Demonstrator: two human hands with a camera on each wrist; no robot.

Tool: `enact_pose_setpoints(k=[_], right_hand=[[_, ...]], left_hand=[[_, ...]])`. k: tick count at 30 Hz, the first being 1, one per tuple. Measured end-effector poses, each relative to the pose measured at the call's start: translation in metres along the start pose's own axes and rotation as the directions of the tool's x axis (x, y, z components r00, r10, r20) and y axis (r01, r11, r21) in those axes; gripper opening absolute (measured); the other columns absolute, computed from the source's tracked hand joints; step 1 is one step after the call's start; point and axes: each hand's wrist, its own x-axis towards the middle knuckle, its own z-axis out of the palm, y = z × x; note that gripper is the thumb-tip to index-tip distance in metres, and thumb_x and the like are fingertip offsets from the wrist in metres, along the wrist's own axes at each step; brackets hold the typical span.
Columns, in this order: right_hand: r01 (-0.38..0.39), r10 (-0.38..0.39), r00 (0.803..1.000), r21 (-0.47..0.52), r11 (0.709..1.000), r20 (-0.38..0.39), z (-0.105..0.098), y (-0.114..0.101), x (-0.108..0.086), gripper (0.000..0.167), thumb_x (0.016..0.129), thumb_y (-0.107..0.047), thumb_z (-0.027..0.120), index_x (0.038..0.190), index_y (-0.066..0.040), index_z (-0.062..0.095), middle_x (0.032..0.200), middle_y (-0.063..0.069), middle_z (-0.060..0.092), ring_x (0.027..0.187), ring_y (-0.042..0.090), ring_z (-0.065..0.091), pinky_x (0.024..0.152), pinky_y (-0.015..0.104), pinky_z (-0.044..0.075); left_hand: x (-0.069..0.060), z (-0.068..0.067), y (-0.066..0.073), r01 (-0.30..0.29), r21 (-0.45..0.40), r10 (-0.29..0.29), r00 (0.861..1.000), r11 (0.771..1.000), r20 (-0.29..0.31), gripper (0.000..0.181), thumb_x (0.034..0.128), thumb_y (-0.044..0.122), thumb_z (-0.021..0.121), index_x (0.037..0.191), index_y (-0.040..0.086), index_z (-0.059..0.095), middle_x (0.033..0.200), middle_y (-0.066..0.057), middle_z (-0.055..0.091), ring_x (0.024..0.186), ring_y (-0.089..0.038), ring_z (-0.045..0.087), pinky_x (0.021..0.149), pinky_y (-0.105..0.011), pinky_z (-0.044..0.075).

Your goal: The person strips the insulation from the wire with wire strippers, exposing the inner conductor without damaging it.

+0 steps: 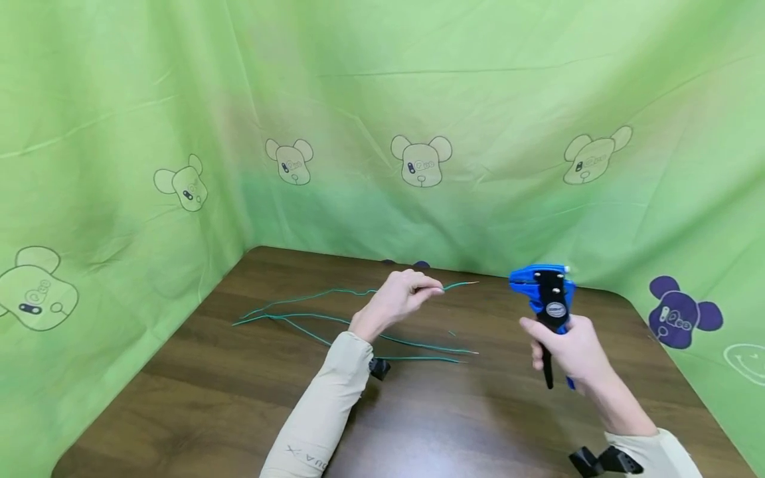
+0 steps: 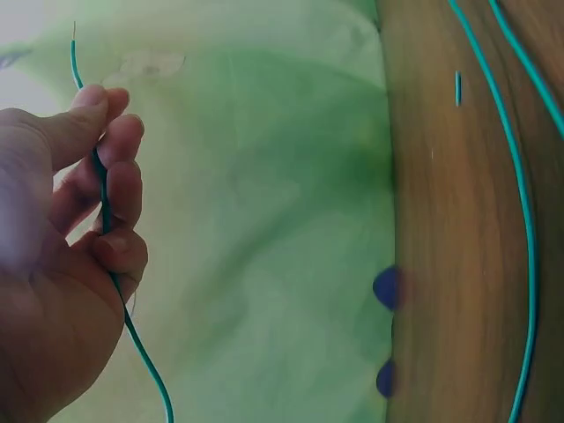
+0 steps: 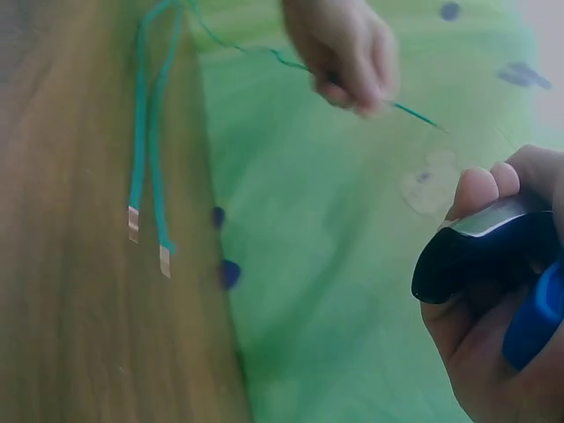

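Between thumb and fingertips my left hand [image 1: 397, 299] pinches a thin green wire [image 2: 144, 351] near one end. Bare metal strands [image 2: 74, 32] stick out past the insulation at that tip. My right hand [image 1: 576, 348] grips a blue and black wire stripper [image 1: 552, 292] by its handles, head up, off to the right of the wire tip and apart from it. Two more green wires [image 1: 430, 346] lie on the table below my left hand, with bare ends pointing right. A short piece of green insulation [image 1: 452, 333] lies near them.
The brown wooden table [image 1: 197, 392] has a green cloth [image 1: 358, 219] with bear prints hanging behind it and along both sides. Black wrist mounts [image 1: 379, 368] sit at both of my cuffs. The wires gather together toward the table's left side.
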Motion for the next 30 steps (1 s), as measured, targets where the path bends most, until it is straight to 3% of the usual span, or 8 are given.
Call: enact_pose_setpoints(k=[6,16,24,30], right_hand=[[0.022,-0.022,1.0,0.02,1.0,0.002,-0.014,0.0,0.0,0.03,0.096,-0.02,0.064,0.069,-0.011,0.055,0.05,-0.004,0.057,0.042,0.018,0.058,0.05,0.035,0.049],[-0.03,0.03,1.0,-0.131,0.991,-0.006,-0.012,0.005,0.004,0.034,0.095,-0.031,0.065,0.072,-0.008,0.056,0.051,-0.005,0.058,0.045,0.02,0.062,0.054,0.035,0.051],[-0.025,0.028,1.0,-0.276,0.961,0.007,-0.016,0.008,0.006,0.037,0.095,-0.038,0.064,0.084,-0.003,0.058,0.056,-0.001,0.062,0.05,0.021,0.066,0.054,0.034,0.051],[0.018,-0.01,1.0,-0.375,0.927,0.024,-0.018,0.006,0.006,0.041,0.095,-0.039,0.063,0.084,0.0,0.063,0.061,0.004,0.067,0.057,0.021,0.068,0.059,0.03,0.05]], left_hand=[[-0.002,-0.004,-0.004,0.011,-0.053,-0.012,1.0,0.999,-0.007,0.012,0.0903,0.014,0.07,0.1,0.01,0.078,0.091,-0.001,0.076,0.075,-0.011,0.059,0.071,-0.016,0.044],[-0.002,-0.001,-0.003,0.037,-0.038,-0.035,0.999,0.999,0.036,0.015,0.0925,0.015,0.068,0.103,0.011,0.077,0.092,0.001,0.075,0.077,-0.011,0.057,0.073,-0.016,0.042],[-0.002,0.003,-0.004,0.063,-0.025,-0.06,0.993,0.998,0.103,0.016,0.0936,0.017,0.067,0.106,0.012,0.077,0.091,0.0,0.075,0.078,-0.012,0.058,0.074,-0.017,0.043],[-0.004,0.008,-0.005,0.13,0.016,-0.131,0.979,0.991,0.159,0.017,0.0944,0.025,0.066,0.106,0.019,0.077,0.085,0.006,0.07,0.082,-0.01,0.054,0.076,-0.017,0.04]])
